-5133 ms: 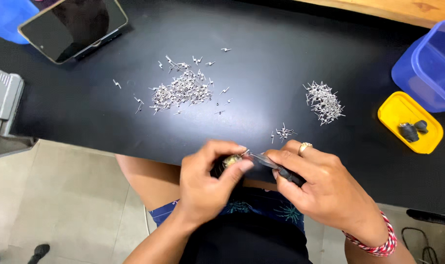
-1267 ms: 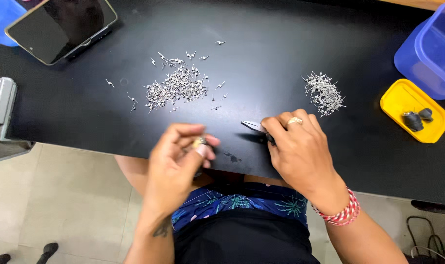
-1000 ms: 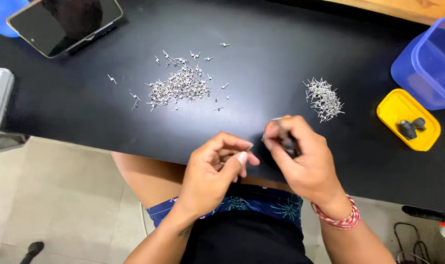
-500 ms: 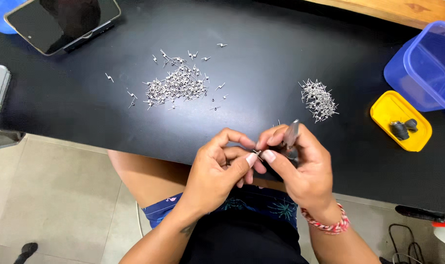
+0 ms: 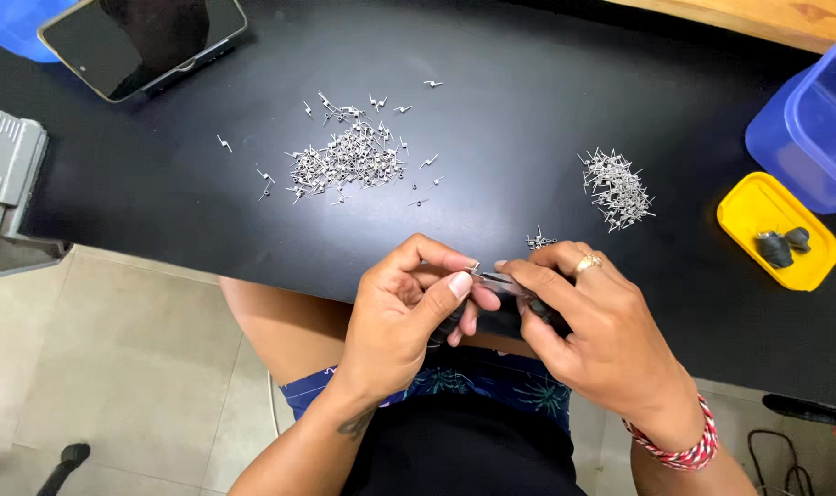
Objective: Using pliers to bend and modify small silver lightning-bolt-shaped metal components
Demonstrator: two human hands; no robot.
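Black table [image 5: 528, 110]: two metal-pin piles [image 5: 349, 161] [image 5: 617, 188], phone [image 5: 142, 41], yellow lid [image 5: 776, 230], blue tub [image 5: 808, 133].

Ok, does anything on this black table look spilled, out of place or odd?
Mostly tidy. The larger pile of metal pins has strays scattered around it, one well off to its left. The smaller pile is tighter. The phone lies askew at the far corner. Nothing looks damaged.

Both hands are meeting at the near edge of the surface [image 5: 528, 73], the left hand [image 5: 401, 317] and right hand [image 5: 594, 321] pinching a small tool [image 5: 502, 283] between their fingers [image 5: 458, 285]. A few pins [image 5: 537, 241] are lying just beyond the fingers. A larger pile [image 5: 349, 161] is sitting farther back to their left, another pile [image 5: 617, 188] back to their right. A tray [image 5: 757, 202] is resting far right, a phone [image 5: 142, 41] far back left.
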